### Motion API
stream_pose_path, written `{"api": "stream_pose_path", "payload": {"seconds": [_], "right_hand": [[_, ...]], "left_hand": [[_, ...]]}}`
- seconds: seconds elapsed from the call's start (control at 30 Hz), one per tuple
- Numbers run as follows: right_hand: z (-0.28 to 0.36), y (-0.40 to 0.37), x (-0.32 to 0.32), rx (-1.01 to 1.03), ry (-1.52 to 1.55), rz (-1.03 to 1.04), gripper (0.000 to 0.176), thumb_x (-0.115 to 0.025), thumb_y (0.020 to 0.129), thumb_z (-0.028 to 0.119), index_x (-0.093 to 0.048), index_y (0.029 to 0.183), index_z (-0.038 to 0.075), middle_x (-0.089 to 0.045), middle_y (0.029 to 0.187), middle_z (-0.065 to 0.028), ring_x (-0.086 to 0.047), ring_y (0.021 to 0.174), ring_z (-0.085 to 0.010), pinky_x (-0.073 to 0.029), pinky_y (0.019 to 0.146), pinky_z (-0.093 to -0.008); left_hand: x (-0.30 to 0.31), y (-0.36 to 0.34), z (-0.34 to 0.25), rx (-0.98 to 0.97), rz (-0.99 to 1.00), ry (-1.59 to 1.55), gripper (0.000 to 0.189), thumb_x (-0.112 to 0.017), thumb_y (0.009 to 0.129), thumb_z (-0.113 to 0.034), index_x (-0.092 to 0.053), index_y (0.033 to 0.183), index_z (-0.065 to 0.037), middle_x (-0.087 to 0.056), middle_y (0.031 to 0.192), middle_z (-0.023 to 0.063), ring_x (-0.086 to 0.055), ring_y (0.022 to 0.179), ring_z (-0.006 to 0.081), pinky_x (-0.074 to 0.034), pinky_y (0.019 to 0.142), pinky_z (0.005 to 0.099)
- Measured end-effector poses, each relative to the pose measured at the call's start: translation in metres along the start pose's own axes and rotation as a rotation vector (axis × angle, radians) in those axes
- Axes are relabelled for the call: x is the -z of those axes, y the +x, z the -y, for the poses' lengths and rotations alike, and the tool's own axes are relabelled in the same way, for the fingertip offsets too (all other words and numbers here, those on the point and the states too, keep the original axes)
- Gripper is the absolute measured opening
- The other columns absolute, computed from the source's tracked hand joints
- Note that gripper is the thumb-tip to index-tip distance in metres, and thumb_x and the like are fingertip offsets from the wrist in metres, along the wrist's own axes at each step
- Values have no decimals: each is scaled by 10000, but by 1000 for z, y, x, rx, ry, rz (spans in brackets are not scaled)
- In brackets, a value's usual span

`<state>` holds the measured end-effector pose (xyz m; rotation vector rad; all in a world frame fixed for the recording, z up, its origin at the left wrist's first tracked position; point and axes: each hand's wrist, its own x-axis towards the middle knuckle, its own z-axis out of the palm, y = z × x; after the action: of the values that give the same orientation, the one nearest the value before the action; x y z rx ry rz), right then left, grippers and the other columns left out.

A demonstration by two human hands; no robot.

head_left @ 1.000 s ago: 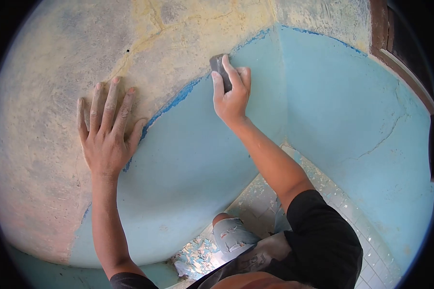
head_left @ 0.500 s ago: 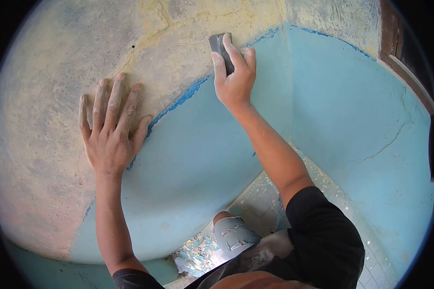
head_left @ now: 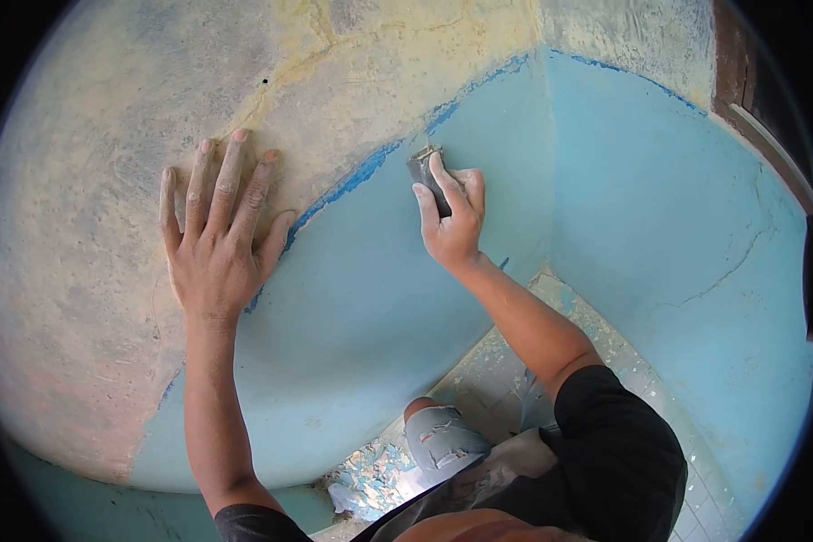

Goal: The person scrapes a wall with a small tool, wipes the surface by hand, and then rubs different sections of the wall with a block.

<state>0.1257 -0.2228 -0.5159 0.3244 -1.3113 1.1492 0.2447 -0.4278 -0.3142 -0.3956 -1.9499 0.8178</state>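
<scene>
My right hand [head_left: 453, 217] grips a small flat dark grey scraper [head_left: 420, 170], fingers and thumb along its sides. Its upper end is against or very near the light blue painted wall [head_left: 361, 271], just below the ragged blue paint edge [head_left: 361, 181]. My left hand [head_left: 215, 244] lies flat with fingers spread on the bare, mottled plaster [head_left: 90, 226], its thumb beside that edge. Nothing shows under the left palm. The fingers of both hands look dusty.
Paint chips [head_left: 370, 479] litter the tiled floor below, near my knee [head_left: 438, 438] in ripped jeans. A wall corner rises right of my right hand. A crack [head_left: 732, 266] runs down the right wall, beside a dark brown frame [head_left: 730, 63].
My right hand has moved down with the scraper, from the bare plaster above the paint edge onto the blue area. The left hand stays pressed on the wall; the view has shifted slightly.
</scene>
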Motion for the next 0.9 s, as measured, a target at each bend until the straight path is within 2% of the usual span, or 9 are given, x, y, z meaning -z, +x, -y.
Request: {"api": "stream_pose_path", "payload": {"seconds": [0.13, 0.23, 0.33, 0.37, 0.5, 0.67, 0.73, 0.83, 0.9], "right_hand": [[16, 99, -29, -68, -45, -26, 451, -760, 885, 123, -671, 1312, 8, -564, 1027, -81, -499, 923, -234, -455, 851, -374], [9, 96, -26, 50, -102, -18, 456, -765, 879, 109, -667, 1309, -7, -561, 995, -73, -497, 914, -227, -453, 842, -376], [-5, 6, -1, 79, -80, 32, 442, -768, 879, 118, -679, 1299, 12, -534, 965, -71, -495, 904, -236, -449, 831, -367], [-5, 4, 2, 66, -73, 38, 443, -774, 874, 70, -678, 1300, -5, -574, 983, -87, -506, 892, -201, -481, 793, -337], [16, 95, -22, -18, -45, -29, 450, -777, 871, 68, -668, 1297, -30, -594, 1010, -86, -504, 864, -202, -474, 771, -322], [-4, 16, 2, 20, -94, -21, 426, -765, 880, 113, -688, 1287, 14, -569, 950, -63, -503, 904, -222, -465, 807, -366], [-13, -1, 13, 8, -55, 45, 432, -759, 885, 110, -682, 1297, 7, -579, 943, -69, -505, 903, -226, -466, 807, -369], [-18, 86, -2, -100, -72, -24, 432, -770, 875, 105, -691, 1291, 19, -578, 939, -82, -516, 900, -239, -472, 815, -365], [-14, 93, -8, -177, -95, -48, 431, -778, 869, 106, -697, 1285, 27, -572, 947, -83, -519, 902, -242, -475, 821, -365]], "left_hand": [[-1, 1, -1, 5, 9, 15, 611, -605, 872, -706, -524, 1436, -484, -410, 1596, -156, -346, 1494, 123, -176, 1309, 424], [-2, 1, 0, 2, 4, 2, 607, -602, 875, -705, -523, 1436, -486, -410, 1595, -159, -346, 1495, 123, -175, 1309, 424], [1, 1, -1, 6, 24, 12, 596, -599, 878, -705, -528, 1430, -490, -411, 1594, -160, -348, 1493, 124, -178, 1308, 425], [0, 2, -1, 9, 16, 11, 596, -599, 878, -705, -528, 1430, -490, -411, 1594, -160, -348, 1493, 124, -178, 1308, 425], [-2, 1, -1, 4, 12, 11, 596, -603, 879, -700, -531, 1430, -484, -410, 1595, -160, -355, 1490, 126, -184, 1307, 426], [1, 0, -1, 10, 5, 13, 596, -609, 875, -700, -533, 1426, -486, -417, 1590, -161, -361, 1485, 120, -189, 1306, 421], [-1, 1, -2, 3, -13, -23, 583, -647, 877, -665, -565, 1412, -449, -445, 1581, -123, -359, 1490, 130, -186, 1306, 419], [-1, 0, -2, 8, -11, -11, 589, -644, 877, -666, -561, 1417, -447, -453, 1576, -118, -356, 1492, 129, -188, 1305, 418], [1, 1, -1, 5, 10, -10, 594, -642, 879, -666, -558, 1422, -442, -455, 1575, -115, -355, 1493, 130, -190, 1305, 418]]}}
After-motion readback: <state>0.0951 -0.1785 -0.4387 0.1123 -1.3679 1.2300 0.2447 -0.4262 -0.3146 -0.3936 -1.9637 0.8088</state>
